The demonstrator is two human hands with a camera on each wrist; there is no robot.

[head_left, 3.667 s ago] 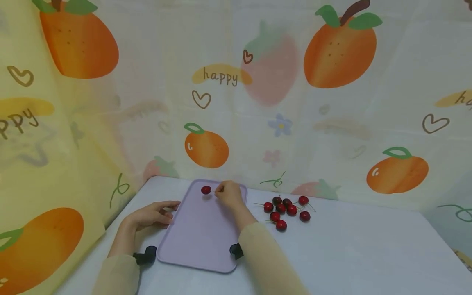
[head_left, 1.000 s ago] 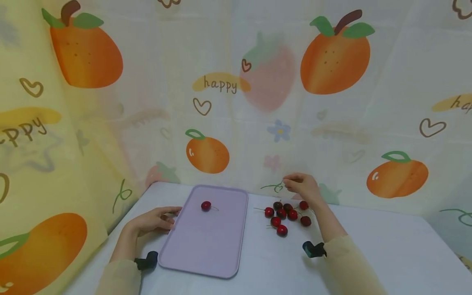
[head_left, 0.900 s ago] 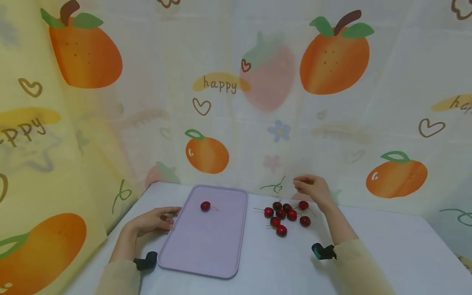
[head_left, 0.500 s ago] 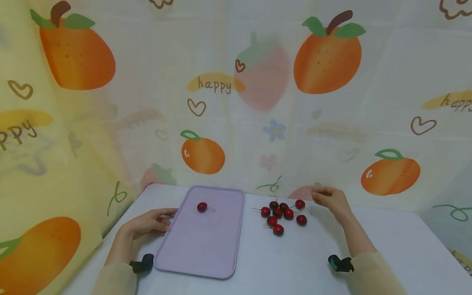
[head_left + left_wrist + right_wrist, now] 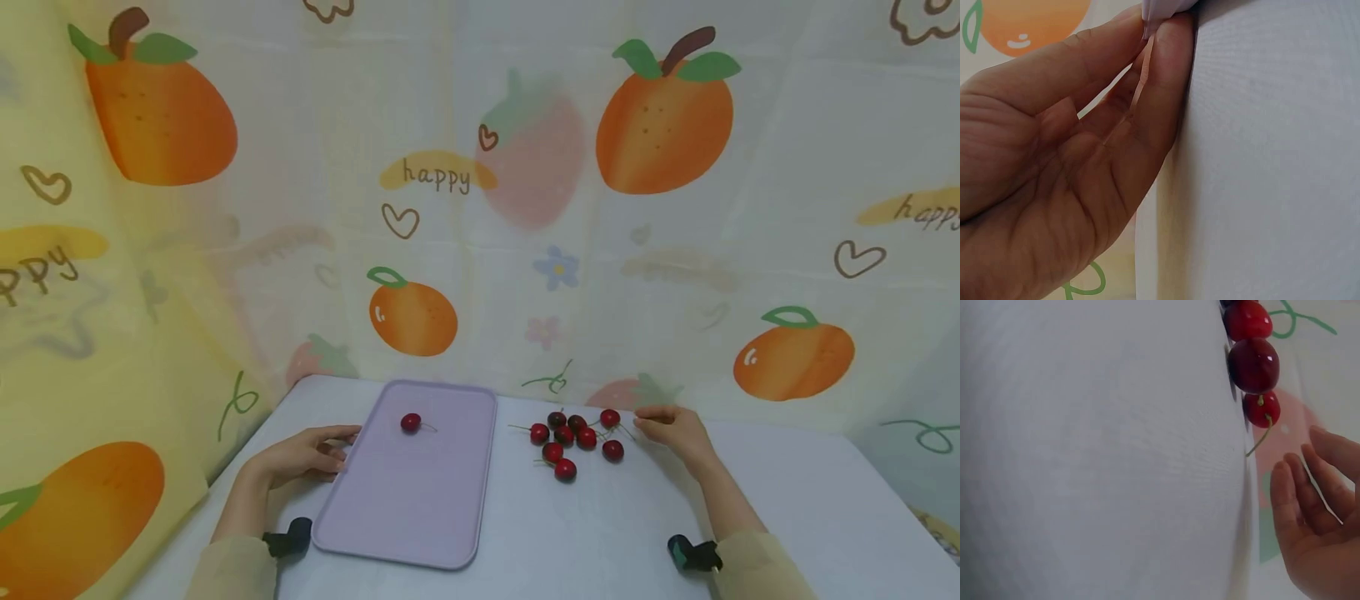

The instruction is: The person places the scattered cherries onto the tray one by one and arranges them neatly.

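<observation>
Left hand [image 5: 296, 454] pinching lilac tray [image 5: 412, 500], right hand [image 5: 677, 435] loose near cherries [image 5: 564, 436], backdrop [image 5: 487, 287] reading "happy" [image 5: 437, 177] (brown script)

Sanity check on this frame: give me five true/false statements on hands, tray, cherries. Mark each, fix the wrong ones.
1. The left hand pinches the edge of the tray. True.
2. The right hand grips one of the loose cherries. False: the right hand holds nothing; the right wrist view shows a gap between its fingertips and the nearest stem.
3. The loose cherries lie on the table, to the person's right of the tray. True.
4. Several cherries lie on the tray. False: only one cherry lies there.
5. That single cherry sits nearer the tray's far end than its near end. True.
</observation>
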